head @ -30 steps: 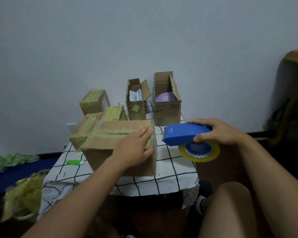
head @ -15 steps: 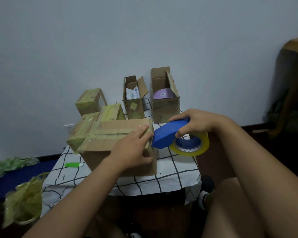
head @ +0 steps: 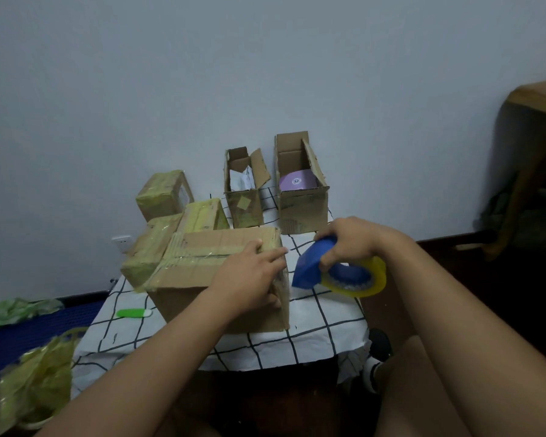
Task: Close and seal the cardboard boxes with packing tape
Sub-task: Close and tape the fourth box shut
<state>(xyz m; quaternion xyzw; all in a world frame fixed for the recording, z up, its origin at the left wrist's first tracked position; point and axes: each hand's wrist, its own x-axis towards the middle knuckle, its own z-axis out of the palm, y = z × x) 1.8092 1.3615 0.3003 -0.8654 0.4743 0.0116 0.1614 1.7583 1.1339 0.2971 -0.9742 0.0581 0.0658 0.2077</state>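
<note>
At frame centre, the left hand point(head: 249, 279) lies on the right end of the closed cardboard box point(head: 215, 279), fingers straight across its top and thumb on the near side. Just right of it, above the checked surface point(head: 322, 326), the right hand point(head: 350, 241) has its fingers curled round the blue tape dispenser point(head: 316, 266) and yellowish roll point(head: 360, 279). Two open boxes point(head: 300, 197) stand behind.

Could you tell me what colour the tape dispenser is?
Blue tape dispenser, seen in the head view.

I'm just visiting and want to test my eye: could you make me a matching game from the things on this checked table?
Things:
1. blue tape dispenser
2. small green plastic tool
3. tall open cardboard box with purple disc
4. large brown cardboard box

Places:
A. under the left hand
B. back of table
C. in the right hand
D. table's left edge

Pairs: 1-C, 2-D, 3-B, 4-A
</note>
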